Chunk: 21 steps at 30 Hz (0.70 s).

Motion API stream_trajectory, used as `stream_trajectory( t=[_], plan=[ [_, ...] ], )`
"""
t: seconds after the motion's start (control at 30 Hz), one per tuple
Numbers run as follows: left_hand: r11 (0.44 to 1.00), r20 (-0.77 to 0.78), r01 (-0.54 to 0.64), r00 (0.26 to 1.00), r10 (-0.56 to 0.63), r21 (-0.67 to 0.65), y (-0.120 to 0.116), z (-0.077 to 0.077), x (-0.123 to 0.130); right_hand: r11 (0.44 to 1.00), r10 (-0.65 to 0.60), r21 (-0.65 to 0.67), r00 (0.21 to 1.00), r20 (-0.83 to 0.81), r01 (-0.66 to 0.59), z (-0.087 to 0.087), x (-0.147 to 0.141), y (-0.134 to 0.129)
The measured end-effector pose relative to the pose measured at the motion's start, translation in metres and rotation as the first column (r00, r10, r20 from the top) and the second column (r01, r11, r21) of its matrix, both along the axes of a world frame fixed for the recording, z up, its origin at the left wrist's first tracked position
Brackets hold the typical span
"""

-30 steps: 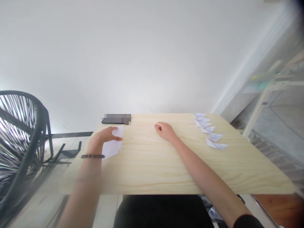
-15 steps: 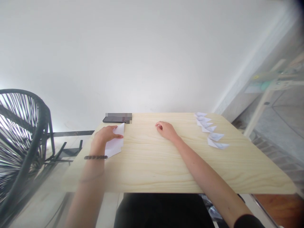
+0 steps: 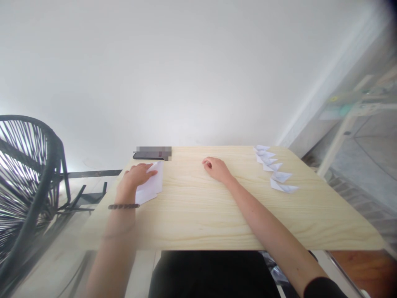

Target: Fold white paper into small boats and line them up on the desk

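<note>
My left hand (image 3: 138,174) lies on white sheets of paper (image 3: 151,188) at the left of the wooden table (image 3: 201,215), its fingers apart and the thumb stretched over the paper. A dark bead bracelet circles that wrist. My right hand (image 3: 216,169) rests on the table's middle with its fingers curled in; whether anything is inside them is hidden. Several folded white paper pieces (image 3: 281,178) stand in a row at the right side of the table.
A dark phone-like object (image 3: 149,155), partly pixelated, lies at the back left edge of the table. A black woven chair (image 3: 46,178) is on the left. On the right stands a pale metal frame (image 3: 338,145).
The thumb of my left hand has shifted slightly up and left, and the paper edges under it lie differently. My right hand stays in place.
</note>
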<state>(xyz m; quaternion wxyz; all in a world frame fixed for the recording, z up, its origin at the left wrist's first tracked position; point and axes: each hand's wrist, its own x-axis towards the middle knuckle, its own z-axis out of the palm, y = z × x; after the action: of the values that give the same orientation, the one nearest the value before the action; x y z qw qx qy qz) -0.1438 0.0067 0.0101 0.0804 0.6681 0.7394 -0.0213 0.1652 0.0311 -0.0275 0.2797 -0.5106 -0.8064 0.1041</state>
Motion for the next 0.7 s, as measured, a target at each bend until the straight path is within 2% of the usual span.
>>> stream_trajectory(
  t=[0.2,0.43,0.53,0.7],
  plan=[
    [0.987,0.039,-0.052,0.998,0.046,0.151,-0.007,0.013,0.009,1.0,-0.002,-0.001,1.0,0.007,0.002,0.0,0.0,-0.001],
    [0.933,0.041,-0.13,0.992,0.123,0.336,-0.009,0.024,0.016,1.0,-0.005,0.008,1.0,0.008,0.005,0.0,0.0,0.0],
    [0.909,0.06,-0.085,0.996,0.066,0.409,-0.01,0.026,0.02,1.0,-0.007,0.001,1.0,0.011,0.007,0.0,0.0,0.0],
    [0.88,0.089,0.071,0.988,-0.127,0.469,-0.012,0.026,0.037,1.0,-0.007,-0.021,1.0,-0.026,0.006,0.0,-0.001,-0.001]
  ],
)
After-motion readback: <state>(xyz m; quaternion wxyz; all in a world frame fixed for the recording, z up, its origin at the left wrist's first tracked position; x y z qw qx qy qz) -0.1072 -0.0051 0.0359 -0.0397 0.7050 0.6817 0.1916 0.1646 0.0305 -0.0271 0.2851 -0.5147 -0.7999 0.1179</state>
